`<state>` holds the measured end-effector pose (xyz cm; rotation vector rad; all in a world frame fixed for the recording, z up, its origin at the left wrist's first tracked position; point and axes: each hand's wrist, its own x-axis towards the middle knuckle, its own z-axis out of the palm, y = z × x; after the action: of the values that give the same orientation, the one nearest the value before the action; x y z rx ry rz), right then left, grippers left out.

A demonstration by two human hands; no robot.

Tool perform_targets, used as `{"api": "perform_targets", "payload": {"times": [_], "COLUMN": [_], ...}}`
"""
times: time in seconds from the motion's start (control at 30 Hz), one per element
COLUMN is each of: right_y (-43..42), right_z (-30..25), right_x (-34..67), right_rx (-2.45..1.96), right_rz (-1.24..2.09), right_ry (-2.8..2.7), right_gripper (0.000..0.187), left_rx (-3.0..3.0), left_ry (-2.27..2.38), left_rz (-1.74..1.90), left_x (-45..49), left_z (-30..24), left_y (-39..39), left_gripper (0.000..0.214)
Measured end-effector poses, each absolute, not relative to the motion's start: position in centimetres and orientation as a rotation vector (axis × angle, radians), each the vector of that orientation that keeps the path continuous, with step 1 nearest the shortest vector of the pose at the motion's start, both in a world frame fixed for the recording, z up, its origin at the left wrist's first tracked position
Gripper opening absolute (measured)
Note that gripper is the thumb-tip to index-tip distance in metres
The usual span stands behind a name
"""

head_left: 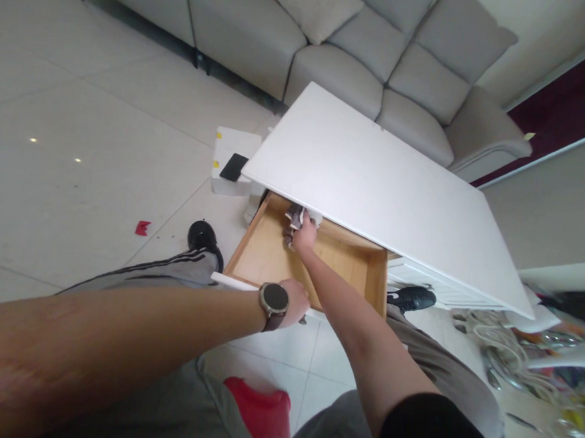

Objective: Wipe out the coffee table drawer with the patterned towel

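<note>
A wooden drawer (pixel 255 253) is pulled out from a white table (pixel 357 157). My left hand (pixel 294 302), with a watch (pixel 273 298) at its wrist, is closed over the drawer's front edge; its fingertips are partly hidden. Inside the drawer, near its back left, my right hand (pixel 306 234) grips a crumpled grey-brown and white cloth (pixel 292 220). The hand covers part of the cloth, which touches or hangs close over the drawer's floor. Bare wood shows around it.
A grey sofa (pixel 246 25) runs behind the table. To the left, a white box (pixel 231 141) carries a dark flat item (pixel 234 167). A red scrap (pixel 142 228) lies on the floor. Below me is a red object (pixel 259 410). Cluttered cables (pixel 504 347) lie at right.
</note>
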<state>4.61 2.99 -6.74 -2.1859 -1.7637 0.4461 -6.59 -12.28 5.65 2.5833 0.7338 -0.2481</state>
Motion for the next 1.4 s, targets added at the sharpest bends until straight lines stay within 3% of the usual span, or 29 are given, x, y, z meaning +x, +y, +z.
{"api": "perform_targets", "payload": {"times": [0.3, 0.47, 0.7, 0.93, 1.07, 1.2, 1.4], "right_y": [-1.9, -2.5, 0.7, 4.3, 5.4, 5.8, 5.2], "right_z": [-4.0, -3.4, -4.6, -6.3, -6.3, -6.0, -5.5], "right_x": [20.8, 24.3, 18.3, 6.6, 0.9, -2.4, 0.0], "right_rx": [-2.583, -2.698, -2.707, -2.541, -2.431, -2.012, -1.778], "right_rz": [0.266, 0.248, 0.297, 0.455, 0.646, 0.776, 0.771], "right_ry": [-1.305, -1.048, -0.883, -1.073, -1.469, -1.967, -2.278], "right_gripper": [0.069, 0.072, 0.075, 0.078, 0.08, 0.088, 0.09], "left_rx": [2.631, 2.624, 2.616, 2.611, 2.582, 2.471, 2.493], "left_ry": [0.711, 0.708, 0.687, 0.714, 0.681, 0.788, 0.813], "left_rz": [-0.3, -0.364, -0.433, -0.312, -0.353, -0.197, -0.361], "left_x": [-6.7, -6.4, -6.2, -6.3, -6.4, -6.5, -5.9], "left_z": [5.6, 5.8, 6.8, 6.4, 6.6, 6.5, 6.3], "left_y": [-12.2, -12.3, -12.3, -12.5, -12.2, -12.3, -12.9], "left_gripper": [0.022, 0.024, 0.028, 0.024, 0.028, 0.031, 0.029]}}
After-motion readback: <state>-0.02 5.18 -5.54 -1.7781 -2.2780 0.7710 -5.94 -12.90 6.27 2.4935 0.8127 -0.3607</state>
